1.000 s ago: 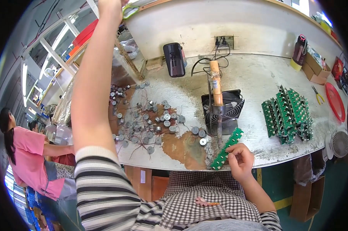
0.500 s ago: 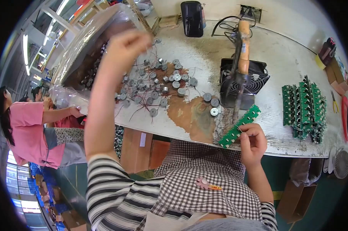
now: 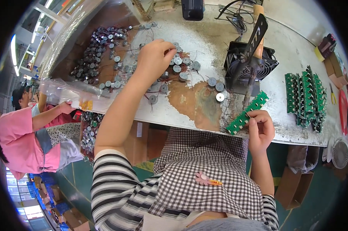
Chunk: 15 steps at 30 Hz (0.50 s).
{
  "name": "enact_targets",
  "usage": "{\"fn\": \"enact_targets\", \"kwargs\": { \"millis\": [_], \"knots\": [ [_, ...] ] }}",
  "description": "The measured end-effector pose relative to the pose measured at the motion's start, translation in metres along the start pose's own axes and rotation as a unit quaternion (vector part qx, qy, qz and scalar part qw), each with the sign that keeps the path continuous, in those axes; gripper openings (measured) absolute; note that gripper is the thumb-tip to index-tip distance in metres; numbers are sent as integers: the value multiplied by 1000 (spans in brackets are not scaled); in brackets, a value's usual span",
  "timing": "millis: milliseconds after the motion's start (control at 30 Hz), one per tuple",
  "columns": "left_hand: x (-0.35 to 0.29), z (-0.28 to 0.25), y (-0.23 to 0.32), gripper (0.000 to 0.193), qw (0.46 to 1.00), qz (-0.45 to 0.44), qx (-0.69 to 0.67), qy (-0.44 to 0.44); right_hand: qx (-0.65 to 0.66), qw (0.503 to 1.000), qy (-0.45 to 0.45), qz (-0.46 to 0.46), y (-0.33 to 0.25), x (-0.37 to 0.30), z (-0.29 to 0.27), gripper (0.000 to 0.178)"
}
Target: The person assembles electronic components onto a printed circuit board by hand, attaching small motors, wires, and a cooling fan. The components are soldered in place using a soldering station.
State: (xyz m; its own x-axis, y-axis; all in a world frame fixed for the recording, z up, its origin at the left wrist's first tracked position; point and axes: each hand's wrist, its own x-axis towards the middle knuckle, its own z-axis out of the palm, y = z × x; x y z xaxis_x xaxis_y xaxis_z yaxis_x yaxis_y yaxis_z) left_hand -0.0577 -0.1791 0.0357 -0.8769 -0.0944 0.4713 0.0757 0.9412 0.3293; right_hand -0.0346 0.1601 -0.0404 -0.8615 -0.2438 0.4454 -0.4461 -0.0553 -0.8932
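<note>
My left hand [image 3: 155, 56] hangs over a spread of small round silver motors [image 3: 176, 68] with thin red wires. Its fingertips are drawn together next to one motor; whatever they pinch, if anything, is hidden. At the table's front edge lies a green circuit board strip [image 3: 248, 112], set at a slant. My right hand [image 3: 261, 131] is beside this strip, thumb and forefinger pinched on what looks like a thin wire at the board's edge. Close behind the strip, a soldering iron [image 3: 257, 52] with an orange handle stands tip down in a dark metal holder.
Behind the iron stands a black fan [image 3: 235, 65]. Stacked green circuit boards [image 3: 305, 100] are on the right, near yellow-handled pliers [image 3: 333, 94]. A plastic-lined box [image 3: 58, 69] of motors is on the left. A person in pink [image 3: 24, 134] works beyond it.
My left hand has come down from above the box side onto the spread motors. My right hand keeps its pinch by the strip. The whole view has shifted slightly.
</note>
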Motion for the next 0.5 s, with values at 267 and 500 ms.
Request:
{"fn": "enact_targets", "kwargs": {
  "millis": [267, 500],
  "knots": [
    [21, 21, -18, 14, 987, 117, 48, -103, -10, 1000, -11, -14, 0, 1, 0, 8],
    [23, 4, -16, 12, 969, -59, -236, 40, -5, 1000, -7, 1, 0, 2, -1, 8]
  ]
}}
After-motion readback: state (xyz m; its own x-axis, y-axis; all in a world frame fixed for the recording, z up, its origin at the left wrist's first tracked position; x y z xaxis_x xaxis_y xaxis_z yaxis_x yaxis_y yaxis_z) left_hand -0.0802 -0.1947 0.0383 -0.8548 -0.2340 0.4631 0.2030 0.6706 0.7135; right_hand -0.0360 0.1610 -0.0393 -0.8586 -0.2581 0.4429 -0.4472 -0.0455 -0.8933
